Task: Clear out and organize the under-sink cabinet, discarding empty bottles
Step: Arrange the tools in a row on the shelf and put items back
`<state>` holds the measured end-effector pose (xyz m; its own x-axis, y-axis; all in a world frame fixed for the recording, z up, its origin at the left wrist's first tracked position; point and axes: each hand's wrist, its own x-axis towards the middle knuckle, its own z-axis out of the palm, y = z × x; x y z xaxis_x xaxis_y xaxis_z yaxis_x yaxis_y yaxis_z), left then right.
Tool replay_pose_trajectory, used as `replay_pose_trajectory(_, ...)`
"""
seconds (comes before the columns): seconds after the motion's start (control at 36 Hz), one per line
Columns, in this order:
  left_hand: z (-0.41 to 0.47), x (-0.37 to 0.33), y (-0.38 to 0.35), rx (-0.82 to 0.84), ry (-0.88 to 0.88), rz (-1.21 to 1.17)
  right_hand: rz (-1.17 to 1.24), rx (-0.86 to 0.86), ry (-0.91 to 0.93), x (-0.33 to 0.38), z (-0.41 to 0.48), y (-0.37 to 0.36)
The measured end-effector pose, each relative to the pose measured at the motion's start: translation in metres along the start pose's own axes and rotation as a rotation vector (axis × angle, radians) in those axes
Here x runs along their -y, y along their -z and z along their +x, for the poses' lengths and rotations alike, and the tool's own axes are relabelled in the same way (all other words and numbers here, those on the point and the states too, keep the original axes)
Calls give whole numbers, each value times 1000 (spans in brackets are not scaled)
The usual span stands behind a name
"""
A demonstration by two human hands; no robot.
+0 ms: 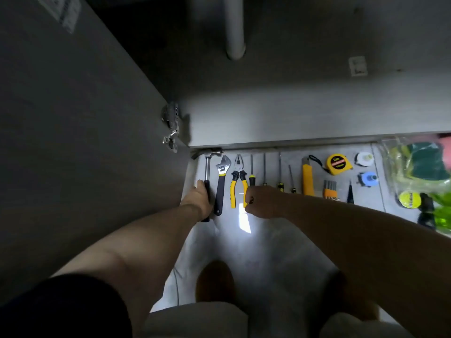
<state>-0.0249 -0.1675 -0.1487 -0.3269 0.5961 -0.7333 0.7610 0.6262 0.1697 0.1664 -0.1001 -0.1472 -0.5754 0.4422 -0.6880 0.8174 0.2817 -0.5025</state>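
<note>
— Seen from above, in front of the open under-sink cabinet [292,113]: tools lined up in a row on the floor [263,240] just before the cabinet's front edge.

— Left hand [199,198]?

— Closed around the black grip of the hammer [208,174], at the row's left end, head touching the cabinet base.

— Right hand [262,203]?

— Curled over the handle of a screwdriver [251,169]; clamped or merely resting on it, cannot tell.

— Between the two?

— Adjustable wrench [221,184] and yellow-handled pliers [238,181], side by side, untouched.

— Further right?

— More screwdrivers, a yellow utility knife [307,176], a tape measure [338,164], hex keys [330,189], and a clear bag of green sponges [419,164] at the far edge.

— Inside the cabinet?

— Only a white drain pipe [234,28], coming down from above.
</note>
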Motion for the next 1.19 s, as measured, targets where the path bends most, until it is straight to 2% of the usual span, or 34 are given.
replay_pose_trajectory(0.19,24,9,-17,-57,98,-191,193,-26,64,-19,16,-18)
replay_pose_trajectory(0.36,37,24,-28,-97,152,-309,217,-24,82,-19,31,-14)
replay_pose_trajectory(0.58,42,22,-31,18,200,-542,253,88,46,-11,37,-11)
replay_pose_trajectory(0.81,38,13,-32,-20,183,-416,230,158,23,-2,37,-12)
replay_pose_trajectory(0.92,28,9,-25,100,162,-595,246,187,-63,3,40,-8)
replay_pose_trajectory(1.06,0,4,-12,362,154,-990,466,150,-147,18,45,-1)
replay_pose_trajectory(1.19,-22,1,-15,612,40,-1057,669,180,-173,24,35,3)
